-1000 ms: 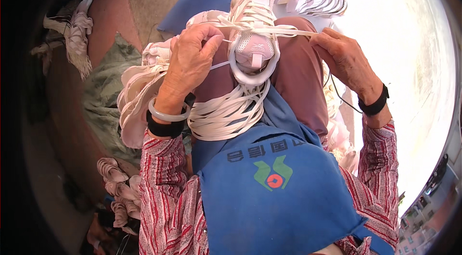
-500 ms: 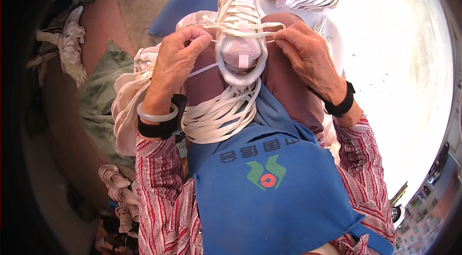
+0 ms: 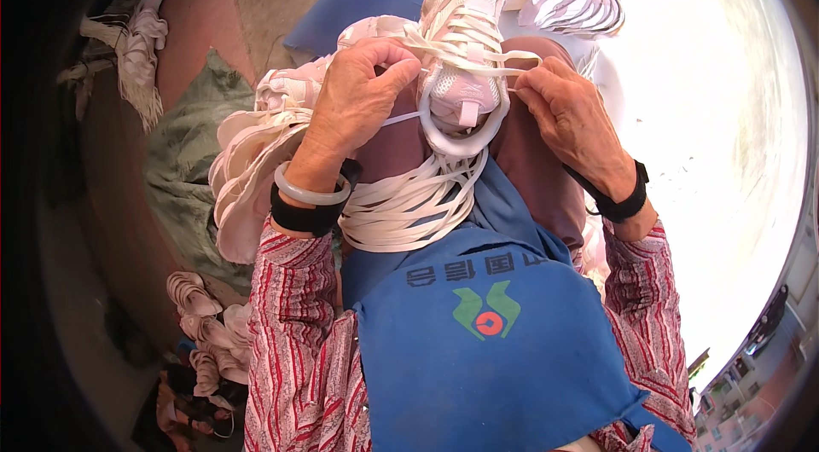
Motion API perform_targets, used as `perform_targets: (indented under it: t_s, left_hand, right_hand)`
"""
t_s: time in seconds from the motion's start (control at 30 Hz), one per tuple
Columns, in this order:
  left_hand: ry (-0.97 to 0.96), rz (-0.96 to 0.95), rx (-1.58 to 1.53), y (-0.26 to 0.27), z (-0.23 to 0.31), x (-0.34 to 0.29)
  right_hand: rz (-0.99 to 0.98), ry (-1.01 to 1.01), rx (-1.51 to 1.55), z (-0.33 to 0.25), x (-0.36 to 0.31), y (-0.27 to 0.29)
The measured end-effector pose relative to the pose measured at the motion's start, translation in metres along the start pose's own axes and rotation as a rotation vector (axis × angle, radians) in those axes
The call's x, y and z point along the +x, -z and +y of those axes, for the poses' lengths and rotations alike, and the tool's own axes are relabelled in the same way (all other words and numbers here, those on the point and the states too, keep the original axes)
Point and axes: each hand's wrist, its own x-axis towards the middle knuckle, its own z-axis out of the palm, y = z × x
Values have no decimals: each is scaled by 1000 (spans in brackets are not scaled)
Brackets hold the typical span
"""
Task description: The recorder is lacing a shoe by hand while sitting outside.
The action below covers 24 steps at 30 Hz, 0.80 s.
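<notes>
A pale pink and white sneaker [image 3: 463,98] lies over my lap with its heel opening toward me and its toe pointing away. White shoelace [image 3: 469,60] criss-crosses its front and runs loose across the tongue. My left hand [image 3: 360,98] is pinched closed on the lace at the shoe's left side. On the other side, my right hand [image 3: 565,111] grips the lace between thumb and fingers, with a loop standing out toward it. Below the heel hangs a thick bunch of white laces [image 3: 409,209], resting on my blue apron [image 3: 495,375].
Several more pale shoe pieces [image 3: 247,188] are stacked by my left thigh. At the far right, a row of white and grey shoe parts [image 3: 576,4] is stacked. Green cloth [image 3: 183,145] and further shoe parts [image 3: 141,51] lie on the floor at left.
The shoe, lap and hands sit further right in the picture, and the shoe tilts slightly more to the right. Both hands keep their pinch on the lace.
</notes>
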Motion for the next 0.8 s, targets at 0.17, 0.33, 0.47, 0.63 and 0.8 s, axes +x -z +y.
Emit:
perform_targets:
  t_s: [0.17, 0.33, 0.47, 0.63, 0.8]
  left_hand:
    - [61, -41, 4, 0, 7, 4]
    - [-303, 87, 499, -11, 13, -4]
    - [-138, 98, 251, -14, 14, -6]
    - [-318, 186, 574, -23, 13, -23]
    - [-385, 245, 877, -32, 15, -26]
  right_hand:
    - [-35, -69, 113, 1, 5, 6]
    - [11, -38, 106, 2, 5, 0]
    - [-7, -93, 172, -1, 5, -4]
    - [200, -28, -51, -16, 0, -19]
    - [165, -41, 31, -5, 0, -19]
